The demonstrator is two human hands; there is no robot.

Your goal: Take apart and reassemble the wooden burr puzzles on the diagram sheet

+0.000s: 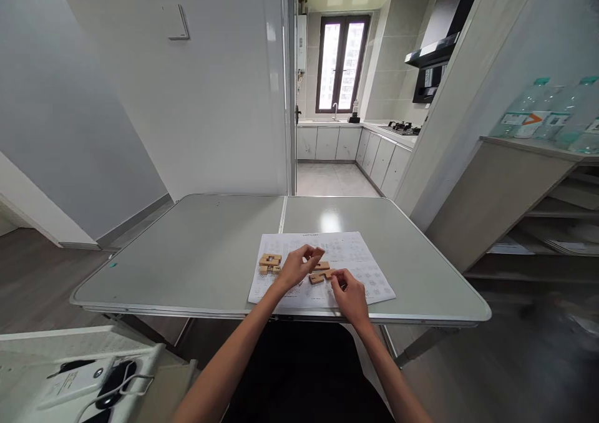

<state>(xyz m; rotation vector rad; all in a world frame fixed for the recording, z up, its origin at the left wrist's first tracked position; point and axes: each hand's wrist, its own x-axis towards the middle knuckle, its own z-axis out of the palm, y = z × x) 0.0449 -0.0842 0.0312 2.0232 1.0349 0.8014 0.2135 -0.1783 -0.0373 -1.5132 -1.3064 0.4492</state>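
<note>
Over a printed sheet (374, 286) on the table, my left hand (296, 267) is closed in a pinch on a small wooden puzzle piece (319, 251), mostly hidden by the fingers. My right hand (350, 293) grips the right end of a notched wooden puzzle piece (318, 278), which is low over the paper; whether it touches the sheet I cannot tell. Just behind that piece lies another wooden bar (322, 265), between my two hands. Several more notched wooden pieces (270, 261) sit together on the sheet's left side, beside my left wrist.
The grey-green folding table (187, 254) has a seam down its middle. At lower left, a white stand (154, 348) carries a white box (75, 382) and cables. Plastic bottles (533, 111) stand on a shelf unit at right. A kitchen doorway opens behind the table.
</note>
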